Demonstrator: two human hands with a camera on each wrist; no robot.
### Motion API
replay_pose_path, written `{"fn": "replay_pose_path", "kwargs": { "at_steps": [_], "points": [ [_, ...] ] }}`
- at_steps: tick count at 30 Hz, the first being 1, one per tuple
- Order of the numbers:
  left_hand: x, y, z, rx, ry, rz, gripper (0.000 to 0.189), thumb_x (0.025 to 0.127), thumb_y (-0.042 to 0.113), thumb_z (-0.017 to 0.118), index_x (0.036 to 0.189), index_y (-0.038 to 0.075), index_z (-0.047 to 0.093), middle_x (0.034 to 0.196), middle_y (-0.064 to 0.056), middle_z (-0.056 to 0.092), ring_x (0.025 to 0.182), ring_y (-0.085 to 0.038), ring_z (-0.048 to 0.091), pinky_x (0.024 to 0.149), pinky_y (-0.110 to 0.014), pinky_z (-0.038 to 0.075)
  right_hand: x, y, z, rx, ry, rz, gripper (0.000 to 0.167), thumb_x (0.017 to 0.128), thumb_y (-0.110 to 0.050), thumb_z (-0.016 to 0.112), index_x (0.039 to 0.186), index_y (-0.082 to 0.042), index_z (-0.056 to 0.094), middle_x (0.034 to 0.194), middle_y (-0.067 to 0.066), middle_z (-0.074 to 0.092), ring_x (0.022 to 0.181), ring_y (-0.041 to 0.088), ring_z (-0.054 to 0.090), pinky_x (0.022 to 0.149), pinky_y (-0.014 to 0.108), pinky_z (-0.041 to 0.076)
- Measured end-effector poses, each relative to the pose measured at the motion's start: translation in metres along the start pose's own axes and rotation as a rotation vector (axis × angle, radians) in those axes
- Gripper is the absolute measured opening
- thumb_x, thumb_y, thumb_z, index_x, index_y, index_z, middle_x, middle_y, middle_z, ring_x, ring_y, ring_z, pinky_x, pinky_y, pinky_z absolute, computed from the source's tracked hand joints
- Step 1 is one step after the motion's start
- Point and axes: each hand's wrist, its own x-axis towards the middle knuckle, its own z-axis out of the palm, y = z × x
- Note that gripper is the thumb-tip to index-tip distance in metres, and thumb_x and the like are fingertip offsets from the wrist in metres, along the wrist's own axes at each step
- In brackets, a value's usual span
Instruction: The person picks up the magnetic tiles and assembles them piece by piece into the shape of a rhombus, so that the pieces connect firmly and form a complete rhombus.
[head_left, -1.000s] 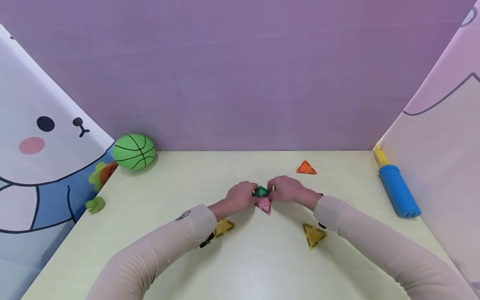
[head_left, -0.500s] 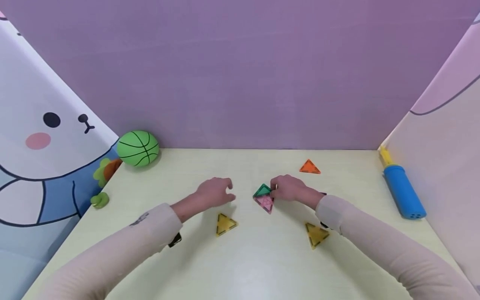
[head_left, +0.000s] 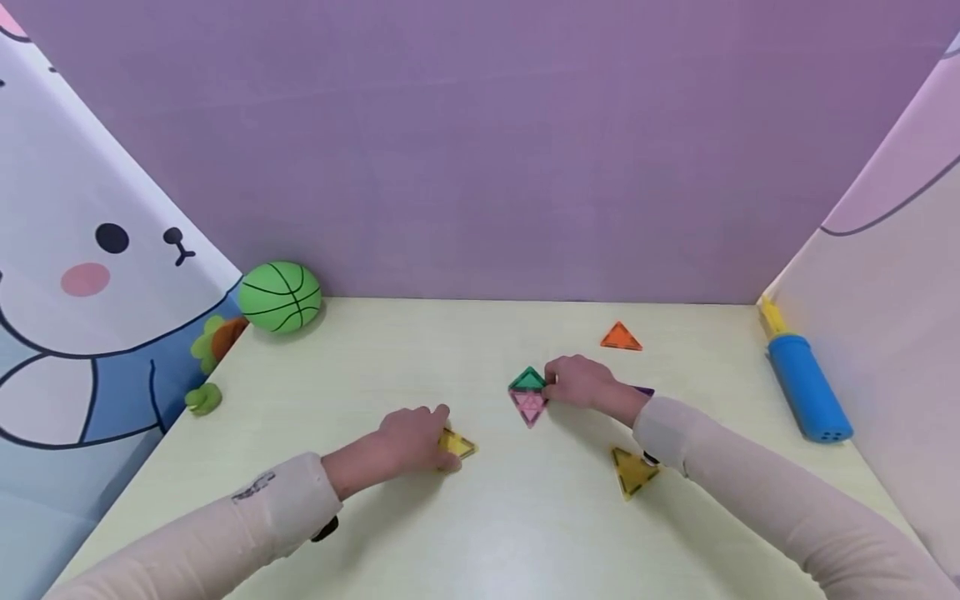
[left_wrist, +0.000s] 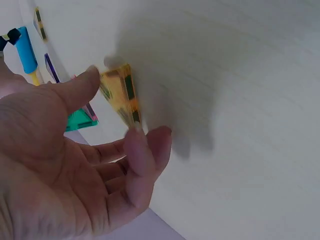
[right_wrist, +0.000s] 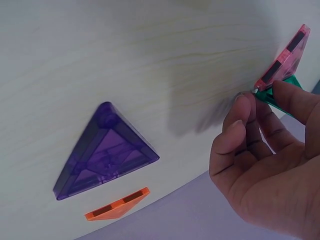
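Observation:
My left hand (head_left: 411, 437) is over a yellow triangular magnetic tile (head_left: 457, 444) on the table. In the left wrist view, thumb and fingertips pinch that yellow tile (left_wrist: 120, 95) at opposite corners. To its right, my right hand (head_left: 581, 382) pinches a green triangular magnetic tile (head_left: 528, 379) near its right corner. A pink triangular tile (head_left: 529, 406) meets the green one edge to edge, its tip toward me. In the right wrist view, the thumb covers part of the green tile (right_wrist: 272, 98), and the pink tile (right_wrist: 285, 60) rises beside it.
An orange triangular tile (head_left: 621, 337) lies farther back. A purple one (right_wrist: 110, 155) is mostly hidden behind the right forearm in the head view. Another yellow tile (head_left: 632, 472) sits nearer. Around the edges are a green ball (head_left: 281, 297), a small green toy (head_left: 203, 399) and a blue pump (head_left: 808, 387).
My left hand let go of the joined green and pink tiles, moved left and toward me, and came down on the yellow tile. My right hand stayed at the green tile.

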Motion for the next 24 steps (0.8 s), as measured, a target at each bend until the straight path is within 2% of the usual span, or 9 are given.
{"fn": "replay_pose_path", "kwargs": {
  "at_steps": [3, 7, 11, 17, 20, 24],
  "points": [
    [-0.001, -0.001, 0.002, -0.019, 0.009, 0.059, 0.061, 0.083, 0.04, 0.081, 0.127, 0.008, 0.053, 0.098, -0.009, 0.058, 0.078, -0.02, 0.051, 0.067, -0.038, 0.046, -0.001, 0.0, 0.0, 0.003, 0.008, 0.003, 0.014, 0.096, -0.028, 0.064, 0.097, -0.014, 0.069, 0.086, 0.001, 0.066, 0.069, 0.016, 0.051, 0.058, 0.029, 0.037],
    [0.004, -0.007, 0.001, -0.062, -0.016, 0.092, 0.059, 0.082, 0.034, 0.083, 0.124, 0.008, 0.051, 0.103, -0.009, 0.057, 0.081, -0.02, 0.051, 0.074, -0.038, 0.047, -0.001, -0.001, 0.001, 0.005, 0.011, 0.004, 0.015, 0.096, -0.028, 0.065, 0.097, -0.014, 0.069, 0.086, 0.001, 0.066, 0.069, 0.016, 0.051, 0.058, 0.029, 0.038],
    [0.011, -0.013, 0.003, -0.098, -0.039, 0.101, 0.059, 0.082, 0.035, 0.084, 0.121, 0.007, 0.05, 0.104, -0.008, 0.057, 0.082, -0.019, 0.051, 0.076, -0.037, 0.047, -0.002, 0.0, 0.002, 0.012, 0.004, -0.001, 0.014, 0.096, -0.027, 0.065, 0.097, -0.014, 0.069, 0.085, 0.001, 0.066, 0.068, 0.016, 0.051, 0.058, 0.029, 0.038],
    [0.013, -0.015, 0.005, -0.188, -0.023, 0.097, 0.064, 0.075, 0.031, 0.089, 0.116, 0.008, 0.045, 0.099, -0.006, 0.059, 0.082, -0.019, 0.055, 0.075, -0.037, 0.048, -0.003, 0.0, 0.002, 0.019, 0.004, -0.002, 0.014, 0.096, -0.027, 0.064, 0.094, -0.014, 0.068, 0.082, 0.001, 0.064, 0.066, 0.016, 0.05, 0.057, 0.029, 0.037],
    [0.014, -0.016, 0.005, -0.263, -0.036, 0.104, 0.06, 0.078, 0.027, 0.088, 0.114, 0.01, 0.042, 0.094, -0.006, 0.06, 0.08, -0.018, 0.054, 0.07, -0.033, 0.045, -0.004, 0.0, 0.001, 0.021, 0.005, -0.005, 0.014, 0.096, -0.027, 0.064, 0.092, -0.014, 0.067, 0.08, 0.001, 0.064, 0.065, 0.016, 0.05, 0.056, 0.029, 0.036],
    [0.015, -0.019, 0.002, -0.394, -0.07, 0.121, 0.043, 0.086, 0.019, 0.08, 0.107, 0.01, 0.043, 0.091, -0.007, 0.061, 0.077, -0.017, 0.054, 0.065, -0.028, 0.042, -0.005, 0.0, 0.002, 0.023, 0.009, -0.009, 0.015, 0.096, -0.028, 0.064, 0.09, -0.015, 0.066, 0.077, 0.0, 0.062, 0.064, 0.015, 0.048, 0.056, 0.029, 0.035]
  ]
}}
